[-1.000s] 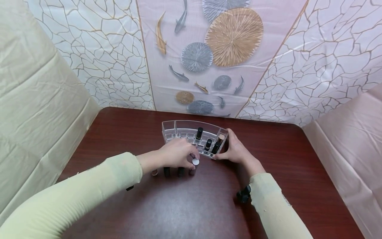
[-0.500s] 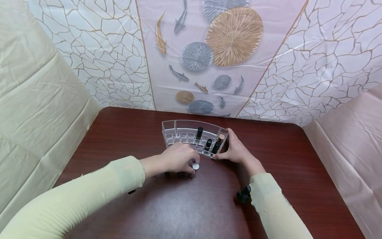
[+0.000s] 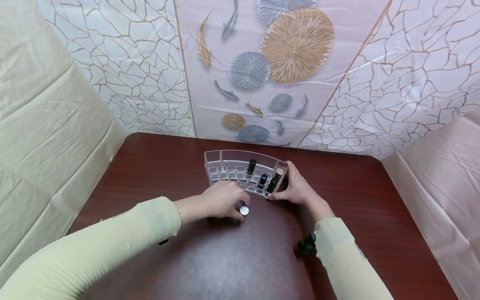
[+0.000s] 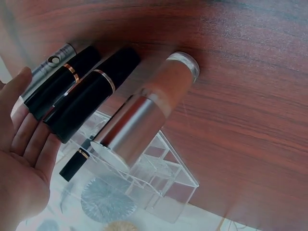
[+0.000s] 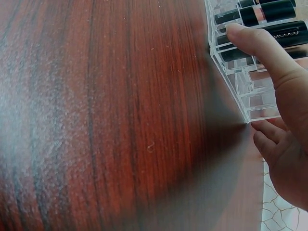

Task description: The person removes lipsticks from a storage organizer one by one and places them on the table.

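Note:
My left hand (image 3: 225,200) pinches a slim silver tube with a white top (image 3: 244,210) between thumb and fingers, just in front of a clear acrylic cosmetics organizer (image 3: 213,158). Beside that silver tube (image 4: 45,74), the left wrist view shows two black tubes with gold bands, one (image 4: 94,94) nearer the camera, and a tan bottle with a metallic cap (image 4: 127,127). All stand in a row on the table, and the hand covers them in the head view. My right hand (image 3: 296,187) grips the organizer's right end, thumb (image 5: 255,43) at the front, fingers around the outer side.
Several black tubes, one at the upper middle (image 3: 251,166), and a beige-capped tube (image 3: 278,173) stand in the organizer's slots. The dark red wooden table (image 3: 240,258) spreads around it. Patterned fabric (image 3: 150,75) hangs behind, with pale fabric on both sides.
My left hand has come down and nearer to me with the silver tube, then shifted slightly left. It now hides the tubes standing beside it. My right hand keeps its hold.

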A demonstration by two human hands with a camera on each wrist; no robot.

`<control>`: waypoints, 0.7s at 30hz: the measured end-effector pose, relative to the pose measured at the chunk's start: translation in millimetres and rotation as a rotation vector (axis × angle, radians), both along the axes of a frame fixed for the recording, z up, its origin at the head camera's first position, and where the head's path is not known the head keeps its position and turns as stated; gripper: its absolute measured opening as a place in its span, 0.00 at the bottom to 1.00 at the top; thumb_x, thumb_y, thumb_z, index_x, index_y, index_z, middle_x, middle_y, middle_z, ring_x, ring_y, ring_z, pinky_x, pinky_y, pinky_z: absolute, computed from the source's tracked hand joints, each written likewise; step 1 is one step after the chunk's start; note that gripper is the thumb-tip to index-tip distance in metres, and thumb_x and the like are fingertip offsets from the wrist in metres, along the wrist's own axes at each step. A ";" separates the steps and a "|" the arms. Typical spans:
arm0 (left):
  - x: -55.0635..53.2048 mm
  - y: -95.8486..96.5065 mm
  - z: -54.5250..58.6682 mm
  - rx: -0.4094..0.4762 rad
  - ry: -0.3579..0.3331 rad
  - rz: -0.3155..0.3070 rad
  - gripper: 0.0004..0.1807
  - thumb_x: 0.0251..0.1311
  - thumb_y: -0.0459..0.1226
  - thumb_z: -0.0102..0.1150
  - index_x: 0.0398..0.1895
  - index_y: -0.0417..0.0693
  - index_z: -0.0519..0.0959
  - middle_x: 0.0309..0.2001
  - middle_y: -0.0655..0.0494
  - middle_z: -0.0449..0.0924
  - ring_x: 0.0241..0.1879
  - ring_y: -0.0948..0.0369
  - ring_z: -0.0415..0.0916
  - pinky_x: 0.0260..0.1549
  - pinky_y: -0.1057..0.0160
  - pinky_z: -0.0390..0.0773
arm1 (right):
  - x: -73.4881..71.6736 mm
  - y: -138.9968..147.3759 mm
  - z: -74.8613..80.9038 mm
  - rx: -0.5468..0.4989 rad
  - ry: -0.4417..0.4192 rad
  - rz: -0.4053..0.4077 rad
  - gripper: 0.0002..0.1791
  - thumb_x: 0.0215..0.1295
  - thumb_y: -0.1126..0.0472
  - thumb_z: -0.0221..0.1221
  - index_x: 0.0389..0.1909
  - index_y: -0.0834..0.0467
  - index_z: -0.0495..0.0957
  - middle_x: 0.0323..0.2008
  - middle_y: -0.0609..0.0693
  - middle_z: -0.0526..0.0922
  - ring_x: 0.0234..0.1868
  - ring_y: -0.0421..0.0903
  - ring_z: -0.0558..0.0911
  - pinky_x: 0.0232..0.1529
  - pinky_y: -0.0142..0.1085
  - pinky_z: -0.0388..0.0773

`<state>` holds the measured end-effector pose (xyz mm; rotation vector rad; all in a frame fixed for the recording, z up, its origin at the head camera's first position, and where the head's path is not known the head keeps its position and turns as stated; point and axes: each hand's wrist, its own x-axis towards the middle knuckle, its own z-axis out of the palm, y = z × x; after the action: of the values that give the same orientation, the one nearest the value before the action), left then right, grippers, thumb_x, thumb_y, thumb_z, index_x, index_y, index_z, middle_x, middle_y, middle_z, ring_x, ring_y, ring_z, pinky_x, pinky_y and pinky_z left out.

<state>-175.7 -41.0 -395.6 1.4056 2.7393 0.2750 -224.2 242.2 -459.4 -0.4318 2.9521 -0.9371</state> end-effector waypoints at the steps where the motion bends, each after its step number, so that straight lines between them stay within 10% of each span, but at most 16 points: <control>1: -0.1 -0.4 0.7 0.000 -0.008 -0.001 0.14 0.40 0.55 0.73 0.30 0.66 0.82 0.23 0.76 0.77 0.27 0.68 0.74 0.25 0.62 0.73 | 0.1 -0.1 0.4 0.000 0.001 0.001 0.67 0.27 0.43 0.80 0.67 0.61 0.51 0.54 0.57 0.67 0.58 0.52 0.69 0.61 0.48 0.66; 11: -9.2 -12.1 26.6 0.051 -0.023 -0.036 0.24 0.40 0.63 0.69 0.41 0.67 0.85 0.37 0.75 0.83 0.34 0.72 0.77 0.34 0.65 0.75 | 0.2 0.7 -0.8 -0.002 0.020 0.004 0.66 0.26 0.43 0.80 0.66 0.61 0.52 0.53 0.56 0.68 0.57 0.53 0.70 0.60 0.48 0.67; 21: -42.3 -35.7 61.3 0.165 -0.142 0.000 0.26 0.40 0.63 0.70 0.43 0.66 0.84 0.41 0.75 0.83 0.44 0.74 0.78 0.47 0.68 0.74 | 0.6 0.2 0.6 0.030 -0.010 -0.007 0.68 0.28 0.41 0.79 0.68 0.60 0.49 0.56 0.57 0.66 0.60 0.54 0.69 0.61 0.49 0.65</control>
<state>-218.0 -76.6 -334.2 1.3630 2.6532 0.5892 -223.6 242.4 -458.8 -0.4144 2.9567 -0.8920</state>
